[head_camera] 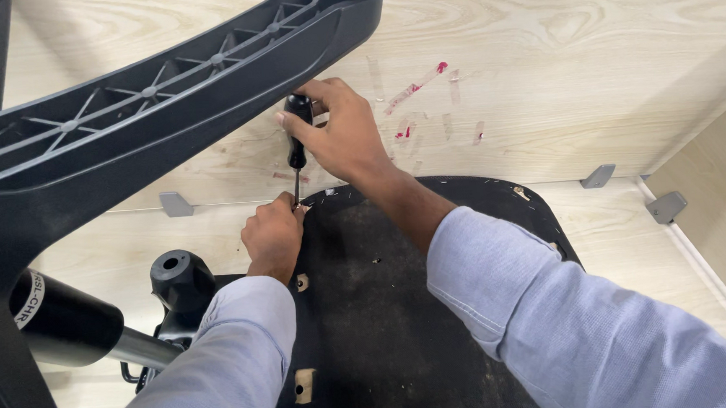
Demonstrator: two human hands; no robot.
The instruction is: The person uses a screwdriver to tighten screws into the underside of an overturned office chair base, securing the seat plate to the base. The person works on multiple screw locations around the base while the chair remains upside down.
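Two light-blue sleeves fill the foreground, reaching forward over the black underside of a chair seat, which lies upside down on a pale wooden floor. At the far left rim of that seat, the left hand is closed narrow, its fingertips pinched around something small at the tip of a screwdriver; what they pinch is too small to tell. Right above that rim, the right hand is wrapped around the screwdriver's black handle, holding the tool upright with its thin shaft pointing down to the seat's edge. Over the seat's left side, a black plastic chair-base leg with ribbed webbing stretches across the view, passing just beside the right hand. Left of the seat, a black gas cylinder with a metal rod and a round black socket sit close by. Beyond the seat rises a pale wood-grain wall panel with red-stained tape marks and grey corner brackets along its foot.
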